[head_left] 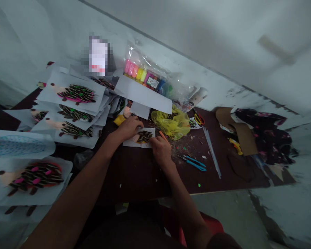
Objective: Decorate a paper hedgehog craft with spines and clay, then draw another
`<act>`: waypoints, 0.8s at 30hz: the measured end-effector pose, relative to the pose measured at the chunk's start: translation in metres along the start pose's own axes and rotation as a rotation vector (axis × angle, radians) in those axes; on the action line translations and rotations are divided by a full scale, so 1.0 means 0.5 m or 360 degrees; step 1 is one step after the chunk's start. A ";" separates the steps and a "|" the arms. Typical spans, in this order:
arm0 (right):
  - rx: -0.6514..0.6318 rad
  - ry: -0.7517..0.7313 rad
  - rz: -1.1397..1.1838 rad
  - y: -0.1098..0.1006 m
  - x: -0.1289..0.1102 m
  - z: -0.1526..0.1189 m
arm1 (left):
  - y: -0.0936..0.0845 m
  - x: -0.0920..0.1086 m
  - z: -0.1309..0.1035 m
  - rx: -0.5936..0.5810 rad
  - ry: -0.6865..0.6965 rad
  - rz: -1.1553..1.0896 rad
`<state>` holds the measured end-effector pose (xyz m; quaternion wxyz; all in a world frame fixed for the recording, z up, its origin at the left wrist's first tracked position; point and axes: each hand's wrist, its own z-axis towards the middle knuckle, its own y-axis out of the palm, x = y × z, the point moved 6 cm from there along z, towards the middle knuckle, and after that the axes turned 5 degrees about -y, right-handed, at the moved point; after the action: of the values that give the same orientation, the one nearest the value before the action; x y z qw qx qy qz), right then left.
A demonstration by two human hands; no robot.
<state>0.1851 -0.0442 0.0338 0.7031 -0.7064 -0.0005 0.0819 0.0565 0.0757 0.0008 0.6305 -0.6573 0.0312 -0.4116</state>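
Note:
A small white paper (pixel 129 143) with a hedgehog figure of dark striped pieces (pixel 145 136) lies on the dark table (pixel 134 173). My left hand (pixel 130 127) rests at the paper's upper left edge, its fingers bent together; what they hold, if anything, is too small to tell. At the paper's right edge my right hand (pixel 161 148) is closed, knuckles up, with its fingertips on or beside the striped pieces. An orange stick-like object (pixel 164 136) shows just above my right hand; whether the hand holds it is unclear.
Stacked hedgehog pictures (pixel 75 95) cover the left side. Behind the hands are a yellow plastic bag (pixel 173 124) and a clear pack of coloured bottles (pixel 142 74). To the right lie blue-handled scissors (pixel 194 163), red-yellow scissors (pixel 199 118), clear sticks (pixel 211 152) and brown cardboard (pixel 245 138).

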 end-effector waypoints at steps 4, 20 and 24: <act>-0.0028 0.0001 -0.0037 -0.001 -0.005 0.004 | -0.003 0.001 -0.001 0.0006 0.0011 -0.0021; 0.0174 0.0284 0.0114 -0.047 0.054 0.007 | 0.004 -0.005 0.000 0.0045 0.0033 -0.0040; 0.0107 0.0314 0.0044 -0.049 0.066 0.035 | 0.001 0.000 0.000 0.0024 0.0026 -0.0037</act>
<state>0.2186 -0.0228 0.0544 0.7218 -0.6870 0.0811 0.0215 0.0565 0.0756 0.0005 0.6304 -0.6495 0.0257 -0.4244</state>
